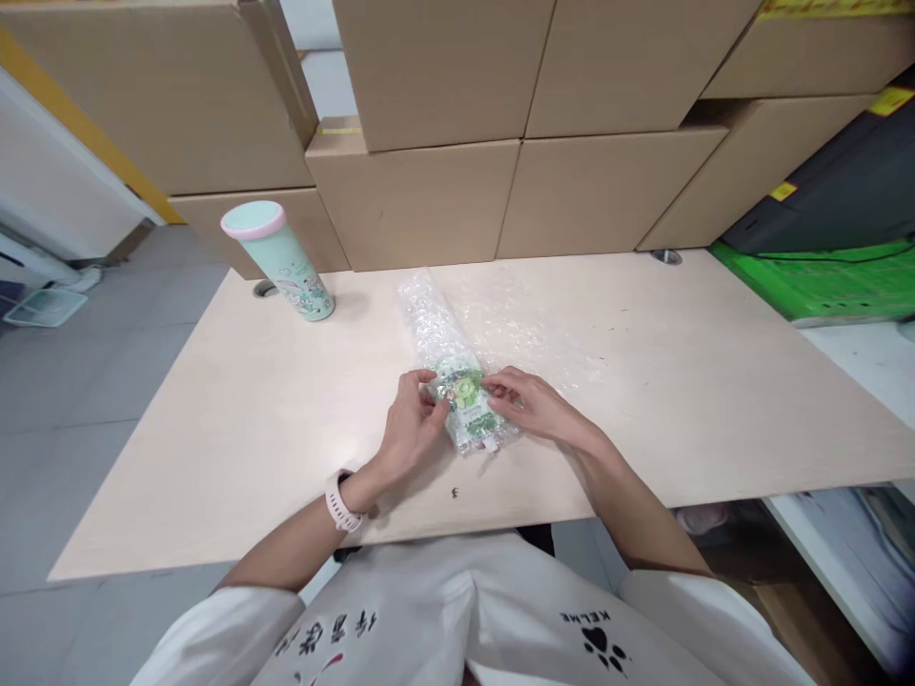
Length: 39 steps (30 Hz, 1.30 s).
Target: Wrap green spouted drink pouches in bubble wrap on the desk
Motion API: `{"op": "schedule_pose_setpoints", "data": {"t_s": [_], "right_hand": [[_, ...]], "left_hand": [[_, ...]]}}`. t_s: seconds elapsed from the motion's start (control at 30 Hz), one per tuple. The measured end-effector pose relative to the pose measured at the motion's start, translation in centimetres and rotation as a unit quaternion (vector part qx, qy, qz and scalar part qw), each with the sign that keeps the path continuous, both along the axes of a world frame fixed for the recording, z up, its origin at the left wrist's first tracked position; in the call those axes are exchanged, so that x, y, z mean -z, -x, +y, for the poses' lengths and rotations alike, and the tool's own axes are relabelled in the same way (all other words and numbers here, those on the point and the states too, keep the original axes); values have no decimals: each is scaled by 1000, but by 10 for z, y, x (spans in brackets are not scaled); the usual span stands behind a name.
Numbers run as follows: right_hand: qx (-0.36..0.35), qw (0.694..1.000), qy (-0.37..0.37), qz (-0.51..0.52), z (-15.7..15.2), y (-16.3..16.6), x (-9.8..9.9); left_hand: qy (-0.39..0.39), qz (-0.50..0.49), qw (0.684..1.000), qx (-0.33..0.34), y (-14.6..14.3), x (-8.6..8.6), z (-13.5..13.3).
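Wrapped item: a green-and-white printed pouch (468, 393) lying flat on the worktop (286, 476), near half, roughly mid-width, between the 2 hands. It's inside clear bubble wrap (436, 319); the wrap runs well past the pouch's far end, and more film lies loose to the right. Pouch contents not visible.

Orientation: long axis of pouch + wrap runs near-far, slightly skewed, far end to the left, near end to the right. Small white cap-like piece (490, 444) at the near end, pointing toward the wearer. Printed face up, green round fruit-like picture mid-pouch.

Left hand (413, 419): at the pouch's left edge, thumb and index finger apart, tips at the wrap. Can't tell if they pinch film. Right hand (530, 405): at the right edge, fingers bent, index tip and thumb a little apart at the wrap; can't tell if clamped. Watch with pale strap (341, 502) on left wrist.

Other containers: mint tumbler (290, 272) with pink-rimmed lid, upright on the worktop, far left, well apart from the pouch; lid on, contents hidden. Cardboard boxes (421, 205) stacked in 2 tiers along the far edge; contents hidden. Far right: dark case (829, 181) on a green plastic base (836, 286), contents hidden.
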State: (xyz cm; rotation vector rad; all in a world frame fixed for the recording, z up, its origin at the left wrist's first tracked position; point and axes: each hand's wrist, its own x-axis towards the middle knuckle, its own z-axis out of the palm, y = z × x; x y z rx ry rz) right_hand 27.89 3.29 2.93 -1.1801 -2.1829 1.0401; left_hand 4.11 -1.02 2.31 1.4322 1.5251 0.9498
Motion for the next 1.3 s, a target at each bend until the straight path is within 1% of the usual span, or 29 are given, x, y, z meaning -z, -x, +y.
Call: {"op": "schedule_pose_setpoints", "data": {"t_s": [0.07,0.1,0.17,0.23,0.3,0.37,0.43,0.5,0.63,0.73,0.87,0.97,1.1,1.23,1.3], "right_hand": [[-5,1000,4,4,0,1,2],[-6,1000,10,11,0,2,2],[-10,999,28,37,0,5,3],[-23,994,71,84,-2,11,3],[-54,981,136,129,-5,18,4],[-88,968,187,144,-8,25,6],[-98,967,196,133,-9,29,10],[-83,972,182,124,-9,31,14],[-32,980,163,107,-7,28,16],[4,980,183,80,-6,26,16],[19,976,207,60,-5,25,15],[18,977,208,44,-3,24,15],[-4,975,217,47,-1,19,13],[4,971,236,32,0,11,8],[6,975,220,15,0,6,4]], "left_hand": [[2,-71,997,-15,-1,-1,0],[-16,-103,994,-19,-2,-1,0],[-89,-150,985,-9,-4,-1,-3],[-185,-160,969,34,-6,0,-7],[-255,-120,954,106,-8,2,-11],[-304,-44,932,191,-9,7,-12],[-342,32,904,255,-11,12,-11],[-366,83,884,278,-12,17,-9],[-346,184,870,299,-12,21,-6],[-321,250,850,334,-13,20,-6],[-308,304,828,358,-15,22,-7],[-301,314,826,360,-16,24,-7],[-288,294,835,364,-15,23,-8],[-278,270,845,368,-14,20,-9],[-278,261,846,371,-14,20,-9]]}}
